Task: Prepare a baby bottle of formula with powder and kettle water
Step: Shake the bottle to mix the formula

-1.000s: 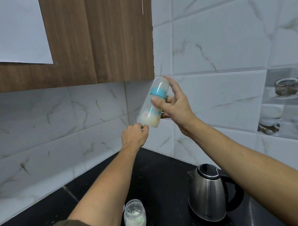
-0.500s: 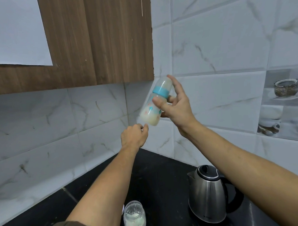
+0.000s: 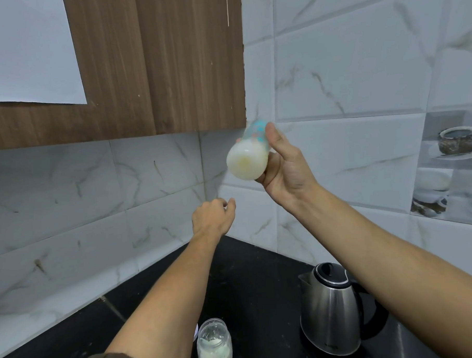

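Observation:
My right hand (image 3: 284, 174) grips a baby bottle (image 3: 249, 158) raised in front of the tiled wall. The bottle is tipped so its round base faces me, and milky white formula fills that end; its blue ring and printed body point away. My left hand (image 3: 212, 217) hovers below and left of the bottle, fingers loosely curled, holding nothing and not touching it. A steel electric kettle (image 3: 331, 310) with a black lid stands on the black counter (image 3: 250, 281) at the lower right. A glass jar of white powder (image 3: 214, 345) stands open near the bottom edge.
A brown wooden wall cabinet (image 3: 154, 66) hangs at the upper left, its lower edge just above the bottle. Marble-look tiles cover both walls of the corner. A decorative tile with bowls (image 3: 453, 164) is at the right.
The bottle has swung from nearly upright to tipped with its base toward me, and my right hand has turned with it. My left hand has come away from the bottle's base.

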`<act>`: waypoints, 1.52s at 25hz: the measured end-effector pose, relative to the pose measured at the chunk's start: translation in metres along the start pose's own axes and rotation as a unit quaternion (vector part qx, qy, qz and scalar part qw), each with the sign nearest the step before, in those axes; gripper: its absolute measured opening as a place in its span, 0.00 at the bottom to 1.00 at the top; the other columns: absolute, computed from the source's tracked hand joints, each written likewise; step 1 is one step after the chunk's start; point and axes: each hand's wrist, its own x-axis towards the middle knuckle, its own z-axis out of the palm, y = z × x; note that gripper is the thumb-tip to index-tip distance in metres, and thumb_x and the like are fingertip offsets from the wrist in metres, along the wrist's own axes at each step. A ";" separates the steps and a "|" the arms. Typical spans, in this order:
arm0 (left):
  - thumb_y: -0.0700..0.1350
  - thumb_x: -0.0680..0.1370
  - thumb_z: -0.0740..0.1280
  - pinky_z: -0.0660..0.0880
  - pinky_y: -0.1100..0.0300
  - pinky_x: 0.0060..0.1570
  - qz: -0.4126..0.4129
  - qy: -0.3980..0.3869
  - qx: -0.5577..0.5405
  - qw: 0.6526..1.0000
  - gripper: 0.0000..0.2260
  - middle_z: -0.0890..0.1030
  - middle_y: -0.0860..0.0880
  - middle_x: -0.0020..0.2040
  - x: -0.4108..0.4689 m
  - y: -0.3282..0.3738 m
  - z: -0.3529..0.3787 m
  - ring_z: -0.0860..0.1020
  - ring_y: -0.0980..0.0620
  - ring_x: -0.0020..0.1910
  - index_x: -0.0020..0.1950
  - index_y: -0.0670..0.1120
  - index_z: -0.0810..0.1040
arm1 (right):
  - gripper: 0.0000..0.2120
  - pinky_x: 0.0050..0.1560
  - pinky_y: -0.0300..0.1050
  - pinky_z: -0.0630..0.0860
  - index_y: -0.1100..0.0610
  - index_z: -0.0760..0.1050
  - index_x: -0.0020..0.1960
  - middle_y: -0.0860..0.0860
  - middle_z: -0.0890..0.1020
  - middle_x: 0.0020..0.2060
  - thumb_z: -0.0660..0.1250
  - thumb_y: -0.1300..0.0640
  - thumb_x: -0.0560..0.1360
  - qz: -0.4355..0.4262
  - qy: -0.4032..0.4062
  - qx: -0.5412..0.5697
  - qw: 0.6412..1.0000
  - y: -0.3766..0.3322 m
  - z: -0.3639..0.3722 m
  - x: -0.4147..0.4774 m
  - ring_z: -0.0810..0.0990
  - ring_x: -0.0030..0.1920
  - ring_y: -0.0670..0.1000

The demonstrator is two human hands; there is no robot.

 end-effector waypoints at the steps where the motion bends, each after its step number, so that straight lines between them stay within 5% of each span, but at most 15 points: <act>1: 0.60 0.85 0.53 0.73 0.55 0.40 0.002 -0.002 -0.003 1.000 0.25 0.80 0.49 0.35 0.000 0.000 0.000 0.79 0.46 0.38 0.45 0.47 0.83 | 0.24 0.45 0.48 0.86 0.58 0.74 0.72 0.59 0.84 0.58 0.68 0.44 0.82 -0.013 0.028 0.027 0.999 -0.001 0.001 0.003 0.87 0.51 0.56; 5: 0.59 0.85 0.52 0.78 0.53 0.43 0.002 -0.002 -0.003 1.000 0.26 0.81 0.48 0.36 0.000 -0.003 -0.002 0.80 0.45 0.39 0.45 0.46 0.83 | 0.21 0.40 0.49 0.86 0.60 0.75 0.65 0.62 0.82 0.63 0.72 0.46 0.80 -0.011 0.189 0.172 0.967 -0.006 -0.008 0.018 0.87 0.54 0.59; 9: 0.60 0.85 0.53 0.80 0.53 0.46 -0.003 0.000 0.002 1.000 0.25 0.82 0.48 0.37 0.005 -0.001 -0.003 0.81 0.46 0.40 0.45 0.47 0.82 | 0.14 0.44 0.48 0.86 0.55 0.77 0.60 0.58 0.85 0.51 0.69 0.46 0.82 0.053 0.043 -0.005 0.998 -0.005 -0.004 0.000 0.88 0.45 0.55; 11: 0.61 0.85 0.52 0.82 0.51 0.47 -0.002 -0.003 0.000 1.000 0.26 0.81 0.48 0.36 0.004 0.001 -0.002 0.81 0.47 0.39 0.44 0.47 0.81 | 0.15 0.43 0.48 0.86 0.54 0.75 0.65 0.56 0.84 0.54 0.67 0.46 0.83 0.028 -0.011 -0.068 0.997 -0.004 -0.004 -0.002 0.87 0.44 0.53; 16: 0.59 0.85 0.53 0.80 0.52 0.45 -0.004 -0.006 -0.023 1.000 0.26 0.81 0.48 0.35 0.000 0.001 0.002 0.81 0.44 0.39 0.41 0.46 0.80 | 0.25 0.39 0.50 0.86 0.60 0.73 0.70 0.62 0.82 0.63 0.73 0.47 0.80 -0.009 0.207 0.081 0.975 -0.003 -0.018 0.026 0.89 0.48 0.59; 22: 0.60 0.85 0.53 0.80 0.53 0.43 0.003 -0.005 -0.020 1.000 0.24 0.80 0.49 0.34 0.003 0.004 0.002 0.81 0.46 0.39 0.40 0.47 0.77 | 0.15 0.44 0.49 0.86 0.53 0.76 0.64 0.55 0.85 0.51 0.69 0.47 0.82 0.064 -0.022 -0.135 0.989 -0.008 -0.010 -0.001 0.88 0.44 0.53; 27: 0.59 0.85 0.53 0.75 0.54 0.40 -0.006 -0.006 -0.023 1.000 0.25 0.81 0.48 0.35 0.001 -0.002 0.003 0.79 0.45 0.38 0.41 0.46 0.80 | 0.22 0.40 0.50 0.86 0.59 0.75 0.68 0.61 0.83 0.61 0.73 0.48 0.80 0.011 0.183 0.083 0.980 -0.012 -0.020 0.023 0.88 0.50 0.59; 29: 0.60 0.85 0.52 0.77 0.54 0.41 -0.008 -0.008 -0.023 1.000 0.25 0.81 0.48 0.35 0.003 -0.004 0.003 0.80 0.46 0.38 0.42 0.46 0.80 | 0.20 0.41 0.50 0.87 0.59 0.76 0.67 0.60 0.84 0.58 0.72 0.48 0.81 0.041 0.160 0.059 0.984 -0.008 -0.020 0.019 0.88 0.50 0.58; 33: 0.61 0.85 0.53 0.81 0.52 0.45 -0.003 -0.005 -0.026 1.000 0.25 0.81 0.49 0.35 0.003 0.000 0.003 0.81 0.46 0.39 0.41 0.47 0.81 | 0.15 0.44 0.49 0.86 0.54 0.76 0.64 0.57 0.84 0.54 0.69 0.47 0.82 0.053 -0.009 -0.138 0.989 -0.004 -0.014 0.003 0.87 0.45 0.54; 38: 0.59 0.85 0.52 0.73 0.55 0.41 0.001 -0.003 -0.018 1.000 0.25 0.82 0.47 0.38 0.003 -0.002 0.000 0.79 0.45 0.40 0.45 0.46 0.82 | 0.23 0.39 0.50 0.86 0.59 0.74 0.68 0.63 0.81 0.63 0.73 0.47 0.80 -0.001 0.192 0.087 0.978 -0.005 -0.019 0.029 0.87 0.50 0.59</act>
